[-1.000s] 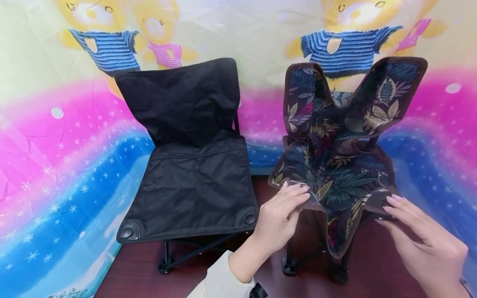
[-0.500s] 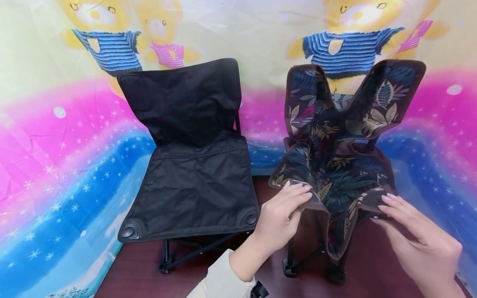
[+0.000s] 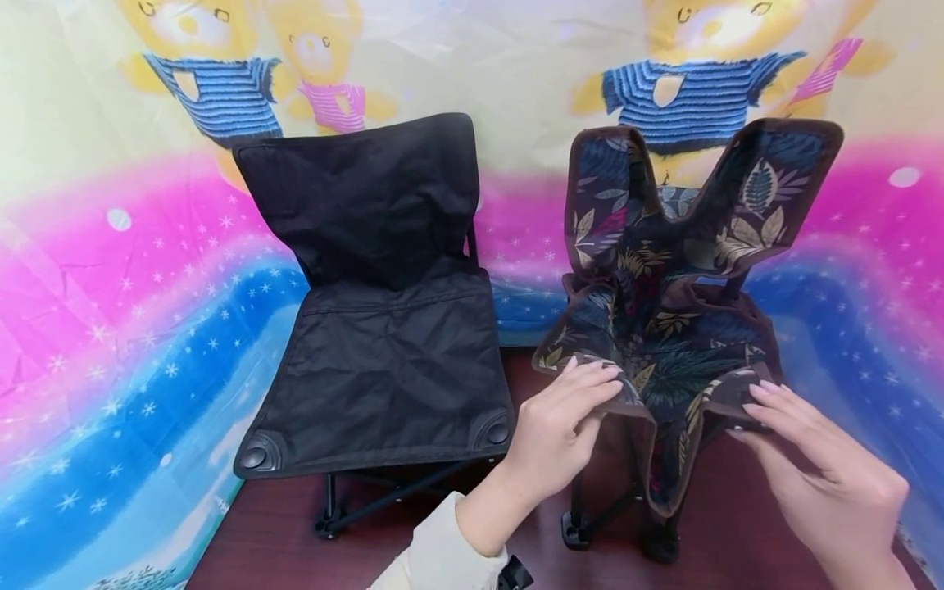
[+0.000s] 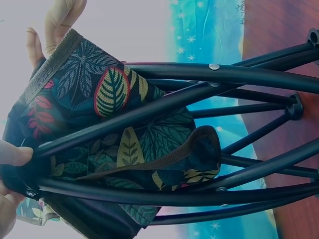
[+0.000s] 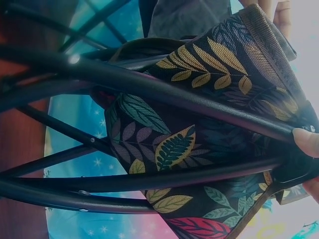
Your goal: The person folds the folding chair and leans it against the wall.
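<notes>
A folding chair (image 3: pixel 678 360) with dark leaf-patterned fabric and brown edging stands at the right in the head view, its seat sagging into a deep fold at the front. My left hand (image 3: pixel 556 426) grips the seat's front left corner, fingers over the top. At the front right corner, my right hand (image 3: pixel 826 467) holds on with fingertips above and thumb below. The left wrist view shows a thumb (image 4: pixel 17 153) against the black corner piece where two leg tubes (image 4: pixel 124 117) meet. Similarly, a thumb (image 5: pixel 305 142) presses the other corner in the right wrist view.
A black folding chair (image 3: pixel 383 369) stands opened out close by on the left. Both chairs are on a dark reddish-brown surface (image 3: pixel 273 533). Behind them hangs a colourful cloth (image 3: pixel 516 98) printed with bears and snowflakes.
My right hand has shifted a little to the left with its seat corner, bringing the two front corners slightly closer together. The left hand has barely moved; the black chair stays put.
</notes>
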A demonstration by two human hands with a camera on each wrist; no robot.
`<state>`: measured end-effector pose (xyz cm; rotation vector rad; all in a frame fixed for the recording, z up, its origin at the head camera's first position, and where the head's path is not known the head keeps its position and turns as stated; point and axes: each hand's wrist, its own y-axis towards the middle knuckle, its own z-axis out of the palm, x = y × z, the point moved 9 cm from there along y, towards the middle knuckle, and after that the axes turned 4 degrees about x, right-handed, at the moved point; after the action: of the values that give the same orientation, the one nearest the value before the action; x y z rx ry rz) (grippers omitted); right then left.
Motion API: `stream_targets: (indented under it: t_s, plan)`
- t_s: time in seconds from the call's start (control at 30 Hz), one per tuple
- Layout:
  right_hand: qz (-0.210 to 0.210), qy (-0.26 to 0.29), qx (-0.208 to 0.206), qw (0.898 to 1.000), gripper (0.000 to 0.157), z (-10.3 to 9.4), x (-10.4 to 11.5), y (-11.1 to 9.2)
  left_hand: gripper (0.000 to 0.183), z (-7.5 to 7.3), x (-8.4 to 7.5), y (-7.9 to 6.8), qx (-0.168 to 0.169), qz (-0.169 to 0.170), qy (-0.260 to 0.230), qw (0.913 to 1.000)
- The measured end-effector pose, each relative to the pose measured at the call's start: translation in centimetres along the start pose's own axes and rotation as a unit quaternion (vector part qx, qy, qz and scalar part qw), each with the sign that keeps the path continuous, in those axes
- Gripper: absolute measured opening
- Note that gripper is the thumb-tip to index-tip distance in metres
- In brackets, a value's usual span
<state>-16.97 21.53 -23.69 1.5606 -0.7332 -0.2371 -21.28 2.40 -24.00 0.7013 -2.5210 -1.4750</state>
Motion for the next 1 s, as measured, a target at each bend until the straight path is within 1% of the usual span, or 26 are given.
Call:
stream_targets:
  t_s: [0.2,0.37,0.53,0.77,1.0]
  plan:
    - [0.002,-0.008,0.006,1.0,0.03,0.2,0.3,0.1,0.023,0.1,-0.1,0.1,0.007,0.001,0.004,1.0]
    - [0.0,-0.007,0.005,1.0,0.028,0.5,0.3,0.2,0.024,0.0,-0.1,0.2,0.006,0.003,0.0,1.0]
    - [-0.004,-0.001,0.0,1.0,0.026,0.7,0.5,0.4,0.025,0.1,-0.2,0.3,0.007,0.004,-0.003,1.0]
    - [-0.002,-0.001,-0.005,1.0,0.029,0.9,0.8,0.7,0.025,0.2,-0.2,0.4,0.008,0.003,-0.008,0.9999]
    - [-0.002,0.012,-0.018,1.0,0.027,1.2,1.2,0.8,0.026,0.2,-0.1,0.4,0.007,0.006,-0.017,0.9998]
